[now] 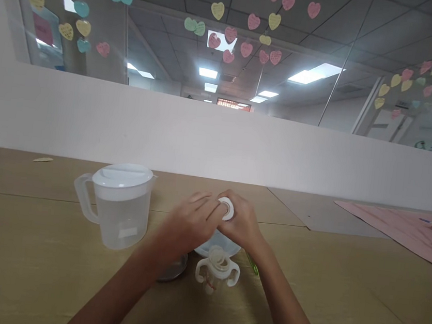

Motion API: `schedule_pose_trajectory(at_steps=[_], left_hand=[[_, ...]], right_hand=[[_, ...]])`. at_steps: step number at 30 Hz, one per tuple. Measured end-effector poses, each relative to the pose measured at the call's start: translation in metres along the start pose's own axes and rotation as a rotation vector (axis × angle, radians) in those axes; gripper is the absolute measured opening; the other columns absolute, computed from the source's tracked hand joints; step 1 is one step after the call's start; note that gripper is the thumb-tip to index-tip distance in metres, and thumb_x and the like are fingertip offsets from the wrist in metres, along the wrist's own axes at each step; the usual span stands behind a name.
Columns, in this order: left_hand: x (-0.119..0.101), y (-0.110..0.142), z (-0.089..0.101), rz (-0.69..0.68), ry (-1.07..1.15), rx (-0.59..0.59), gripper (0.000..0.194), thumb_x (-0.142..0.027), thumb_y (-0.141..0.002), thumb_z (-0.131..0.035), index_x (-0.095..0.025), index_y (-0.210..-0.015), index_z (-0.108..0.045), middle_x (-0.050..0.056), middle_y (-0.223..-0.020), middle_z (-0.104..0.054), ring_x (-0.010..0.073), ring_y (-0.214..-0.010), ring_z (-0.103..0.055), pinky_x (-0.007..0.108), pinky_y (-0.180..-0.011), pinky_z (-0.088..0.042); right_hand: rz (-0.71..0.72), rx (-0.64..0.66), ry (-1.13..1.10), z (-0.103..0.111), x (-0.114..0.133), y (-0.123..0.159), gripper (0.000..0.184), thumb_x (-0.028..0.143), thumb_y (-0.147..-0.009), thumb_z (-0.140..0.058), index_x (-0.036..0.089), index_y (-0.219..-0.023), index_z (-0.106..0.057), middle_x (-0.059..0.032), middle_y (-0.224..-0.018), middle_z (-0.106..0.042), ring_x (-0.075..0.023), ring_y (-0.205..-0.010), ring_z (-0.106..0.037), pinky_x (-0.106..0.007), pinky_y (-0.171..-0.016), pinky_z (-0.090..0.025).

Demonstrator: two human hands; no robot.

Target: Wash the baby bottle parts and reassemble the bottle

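Note:
A small white round bottle collar [228,209] with a ringed middle is held up between my two hands. My right hand [241,218] is closed around it from the right. From the left, my left hand [192,223] is closed too, its fingertips pinching at the collar. Below them a clear baby bottle [217,270] with two white side handles stands open at the top. Behind the bottle is a translucent bluish bowl [206,248], partly hidden by my hands. A bright green thin item [251,264] lies beside the bowl, mostly covered by my right wrist.
A translucent lidded pitcher [119,218] with liquid in it stands at the left. A round dark-rimmed dish [174,270] is half hidden under my left forearm. On the right lies a pink cloth [396,224]. A low white wall [218,141] and windows border the table's back.

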State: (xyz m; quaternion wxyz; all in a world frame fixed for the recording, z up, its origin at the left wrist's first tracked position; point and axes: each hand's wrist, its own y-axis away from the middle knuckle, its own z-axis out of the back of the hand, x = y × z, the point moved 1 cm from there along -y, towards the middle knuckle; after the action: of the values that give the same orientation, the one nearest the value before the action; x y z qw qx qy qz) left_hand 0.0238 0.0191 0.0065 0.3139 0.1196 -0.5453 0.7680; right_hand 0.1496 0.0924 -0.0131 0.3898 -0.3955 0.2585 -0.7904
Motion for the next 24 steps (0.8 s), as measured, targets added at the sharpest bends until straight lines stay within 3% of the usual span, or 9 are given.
schedule_pose_trajectory(at_steps=[3, 5, 10, 13, 19, 24], left_hand=[[-0.004, 0.001, -0.005, -0.038, -0.018, 0.036, 0.021, -0.002, -0.081, -0.037, -0.01, -0.084, -0.056, 0.006, -0.076, -0.066, 0.0141, -0.073, -0.061, 0.032, -0.083, -0.047], [-0.003, 0.001, -0.007, 0.026, 0.061, 0.125, 0.022, -0.004, -0.082, -0.036, -0.012, -0.084, -0.056, 0.006, -0.077, -0.066, 0.015, -0.073, -0.061, 0.033, -0.081, -0.047], [0.0, 0.0, 0.0, 0.466, 0.384, 0.446, 0.03, -0.029, -0.089, -0.033, -0.02, -0.115, -0.045, 0.003, -0.094, -0.066, 0.018, -0.082, -0.061, 0.03, -0.069, -0.047], [-0.001, 0.004, 0.003, 0.606, 0.593, 0.602, 0.043, -0.041, -0.087, -0.034, -0.024, -0.126, -0.034, 0.004, -0.111, -0.06, 0.0191, -0.096, -0.057, 0.03, -0.075, -0.045], [-0.007, 0.018, -0.012, 0.55, 0.779, 0.933, 0.053, -0.042, -0.075, -0.053, -0.021, -0.122, -0.044, 0.006, -0.12, -0.054, 0.0231, -0.105, -0.051, 0.03, -0.083, -0.039], [-0.014, 0.019, -0.024, 0.458, 0.809, 0.949, 0.037, -0.031, -0.073, -0.054, -0.019, -0.108, -0.057, 0.004, -0.106, -0.061, 0.0218, -0.096, -0.055, 0.027, -0.079, -0.039]], right_hand=[[-0.031, 0.062, 0.166, 0.003, -0.002, -0.001, 0.013, 0.026, -0.066, -0.055, 0.018, -0.076, -0.053, 0.0003, -0.069, -0.056, -0.0119, -0.062, -0.049, -0.022, -0.056, -0.034], [-0.04, 0.117, 0.228, 0.006, -0.001, -0.002, 0.013, 0.03, -0.068, -0.055, 0.018, -0.07, -0.052, 0.0005, -0.068, -0.054, -0.0114, -0.061, -0.047, -0.021, -0.055, -0.031], [-0.123, 0.24, 0.319, 0.017, -0.002, -0.003, 0.031, 0.044, -0.076, -0.049, 0.017, -0.063, -0.054, -0.0012, -0.072, -0.048, -0.01, -0.059, -0.045, -0.022, -0.054, -0.029], [-0.201, 0.242, 0.345, 0.025, -0.005, -0.003, 0.04, 0.05, -0.079, -0.044, 0.016, -0.062, -0.056, -0.0029, -0.073, -0.048, -0.0107, -0.06, -0.046, -0.023, -0.055, -0.03], [-0.224, 0.162, 0.291, 0.043, -0.01, -0.002, 0.032, 0.048, -0.074, -0.051, 0.017, -0.075, -0.058, -0.0022, -0.076, -0.055, -0.0131, -0.067, -0.049, -0.023, -0.057, -0.031], [-0.203, 0.231, 0.22, 0.052, -0.01, 0.001, 0.031, 0.048, -0.069, -0.058, 0.018, -0.072, -0.056, -0.0006, -0.07, -0.055, -0.0123, -0.063, -0.046, -0.022, -0.053, -0.03]])
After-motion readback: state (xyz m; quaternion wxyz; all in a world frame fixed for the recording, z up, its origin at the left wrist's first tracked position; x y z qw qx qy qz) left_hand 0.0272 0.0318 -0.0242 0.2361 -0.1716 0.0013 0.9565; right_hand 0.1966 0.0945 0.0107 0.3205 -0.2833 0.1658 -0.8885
